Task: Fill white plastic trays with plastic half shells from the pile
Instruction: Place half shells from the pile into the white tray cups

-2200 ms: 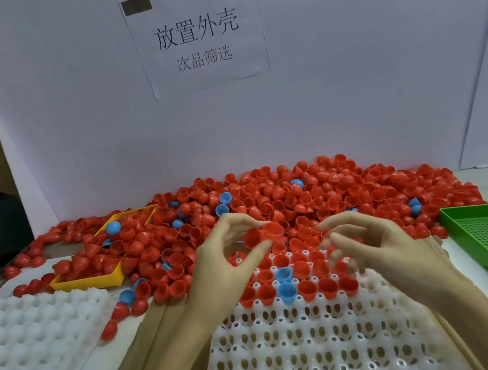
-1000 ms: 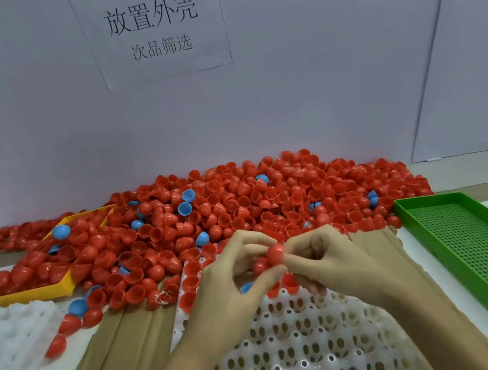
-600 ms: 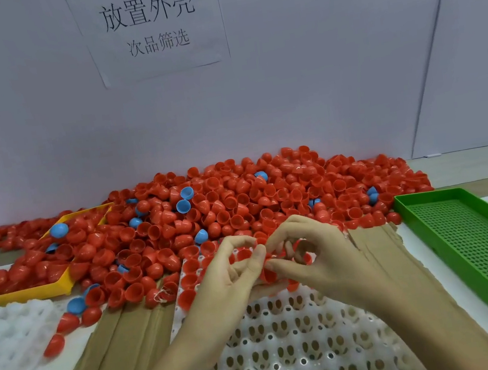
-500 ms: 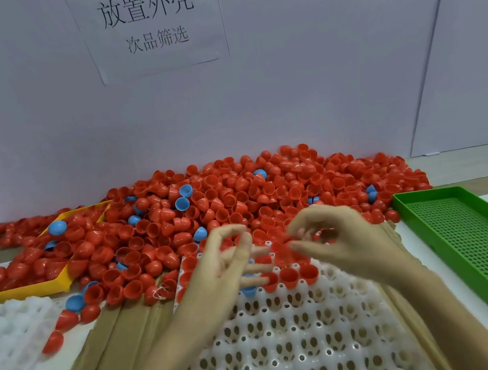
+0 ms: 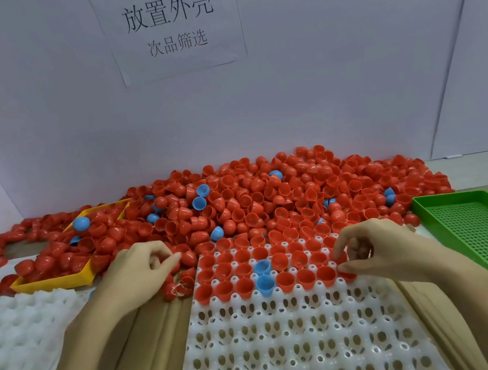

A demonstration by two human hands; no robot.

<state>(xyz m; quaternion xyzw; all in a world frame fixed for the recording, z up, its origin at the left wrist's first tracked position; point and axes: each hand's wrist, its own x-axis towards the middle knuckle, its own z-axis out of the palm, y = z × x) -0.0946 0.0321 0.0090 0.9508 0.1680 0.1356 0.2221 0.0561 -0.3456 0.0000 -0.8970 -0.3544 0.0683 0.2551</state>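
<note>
A big pile of red half shells [image 5: 270, 196], with a few blue ones mixed in, lies at the back of the table. In front of it sits the white plastic tray [image 5: 293, 351]. Its three far rows hold red shells and two blue shells [image 5: 264, 276]. My right hand [image 5: 379, 253] pinches a red half shell [image 5: 344, 274] at the right end of the nearest filled row. My left hand [image 5: 141, 270] is at the pile's near left edge, fingers curled and fingertips against red shells [image 5: 185, 258]. Whether it holds one is hidden.
A second white tray [image 5: 12, 339] lies at the left. A yellow tray [image 5: 54, 282] with red shells sits behind it. A green perforated tray [image 5: 482, 244] stands at the right. Cardboard strips [image 5: 152, 341] lie under the middle tray. A paper sign [image 5: 174, 24] hangs on the white back wall.
My hands were together over the tray's far rows and have separated. The left went left to the pile's edge. The right went to the right end of the nearest filled row.
</note>
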